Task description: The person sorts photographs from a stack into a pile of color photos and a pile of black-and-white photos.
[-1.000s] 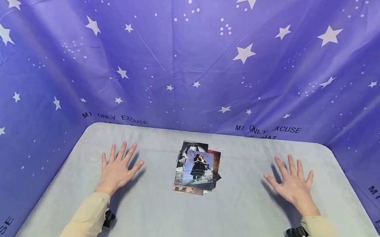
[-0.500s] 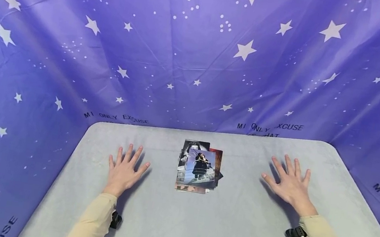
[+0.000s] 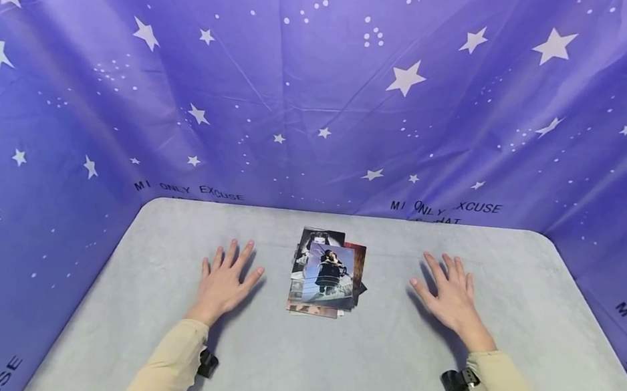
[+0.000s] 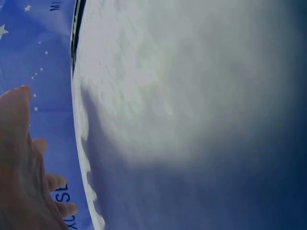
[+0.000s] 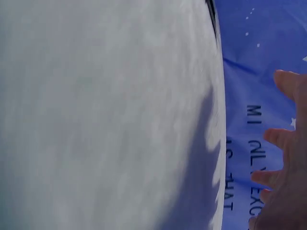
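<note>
A loose pile of photo cards (image 3: 329, 275) lies toward the back middle of the table. Its top card shows a dark-clothed couple against a bluish scene; black-and-white and reddish cards stick out beneath. To the left of the pile, my left hand (image 3: 224, 285) hovers over the table with fingers spread, holding nothing. On the other side my right hand (image 3: 451, 302) hovers likewise, fingers spread and nothing in it. Both cast shadows on the surface. The left wrist view catches the side of the left hand (image 4: 21, 163), and the right wrist view the right hand's fingers (image 5: 283, 158).
The table has a pale grey cloth top (image 3: 310, 377) with rounded back corners. Purple-blue curtains (image 3: 305, 86) with white stars and black lettering hang behind it and along both sides. A black strap device (image 3: 459, 381) sits on the right wrist, another (image 3: 208, 363) on the left.
Both hands have moved inward toward the pile of photo cards, the left hand rightward and the right hand leftward. The pile stays in its place.
</note>
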Tool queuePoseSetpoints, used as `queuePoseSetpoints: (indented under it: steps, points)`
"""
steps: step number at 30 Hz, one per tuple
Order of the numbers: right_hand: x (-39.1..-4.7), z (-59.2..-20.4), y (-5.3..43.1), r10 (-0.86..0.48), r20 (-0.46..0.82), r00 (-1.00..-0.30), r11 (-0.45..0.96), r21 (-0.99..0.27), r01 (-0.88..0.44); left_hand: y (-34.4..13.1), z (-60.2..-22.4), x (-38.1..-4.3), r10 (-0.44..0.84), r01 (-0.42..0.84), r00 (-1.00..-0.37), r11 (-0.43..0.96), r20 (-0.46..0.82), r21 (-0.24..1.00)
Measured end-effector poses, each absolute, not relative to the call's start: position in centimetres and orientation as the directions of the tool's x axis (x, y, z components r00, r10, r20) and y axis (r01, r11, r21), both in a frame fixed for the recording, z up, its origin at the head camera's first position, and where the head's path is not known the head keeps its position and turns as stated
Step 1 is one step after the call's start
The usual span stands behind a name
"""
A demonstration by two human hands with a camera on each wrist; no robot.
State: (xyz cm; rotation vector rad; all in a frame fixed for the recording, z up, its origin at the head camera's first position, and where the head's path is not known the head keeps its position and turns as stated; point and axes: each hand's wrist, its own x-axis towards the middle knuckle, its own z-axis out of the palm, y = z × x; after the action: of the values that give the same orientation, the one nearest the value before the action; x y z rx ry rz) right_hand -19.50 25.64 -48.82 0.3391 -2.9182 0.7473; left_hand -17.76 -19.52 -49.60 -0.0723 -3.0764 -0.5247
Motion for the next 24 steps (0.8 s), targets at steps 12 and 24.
queuePoseSetpoints:
  steps: [12, 24]
  points:
    - [-19.8, -48.9, 22.5, -0.221, 0.227, -0.948, 0.710, -0.629, -0.316, -15.5, -49.8, -17.5, 0.101, 0.133, -0.991, 0.878, 0.093, 0.460]
    - [-20.3, -48.6, 20.3, -0.213, 0.207, -0.955, 0.575, -0.764, -0.294, -11.7, -49.2, -18.7, 0.129, 0.176, -0.984, 0.809, 0.122, 0.562]
